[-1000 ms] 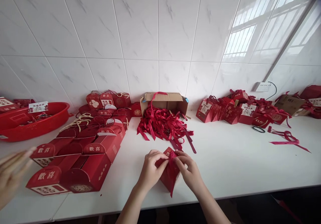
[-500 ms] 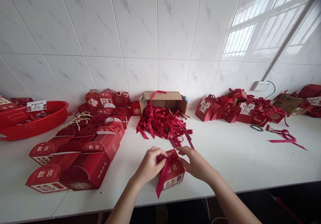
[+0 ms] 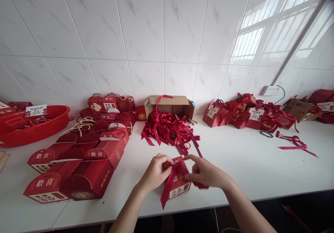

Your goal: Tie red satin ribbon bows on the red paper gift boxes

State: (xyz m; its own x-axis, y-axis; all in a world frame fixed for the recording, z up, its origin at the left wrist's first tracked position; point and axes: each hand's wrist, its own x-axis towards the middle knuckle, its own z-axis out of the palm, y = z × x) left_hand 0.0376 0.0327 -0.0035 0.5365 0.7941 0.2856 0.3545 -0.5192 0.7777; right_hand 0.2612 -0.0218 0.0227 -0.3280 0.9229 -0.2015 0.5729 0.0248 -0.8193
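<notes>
A small red gift box [image 3: 180,186] with gold characters and a white label stands near the table's front edge. Dark red ribbon [image 3: 169,190] is wrapped over its top, one tail hanging down the front. My left hand [image 3: 156,172] pinches the ribbon at the top left of the box. My right hand [image 3: 207,172] is at the box's right side, index finger stretched toward its top and thumb apart, near the front face; the other fingers are curled. Another ribbon tail [image 3: 201,185] lies partly hidden beneath the right hand.
Behind the box, loose red ribbons [image 3: 169,128] spill from a cardboard carton [image 3: 169,101]. Rows of red boxes [image 3: 90,173] and a red basin [image 3: 52,126] stand left. Finished-looking ribboned boxes [image 3: 240,118], a black ring [image 3: 266,134] and stray ribbon [image 3: 294,141] are right.
My right hand has moved slightly right and away from the ribbon's middle, its index finger now extended. A ribbon tail shows under it. My left hand keeps its pinch. Something skin-coloured has appeared at the left edge.
</notes>
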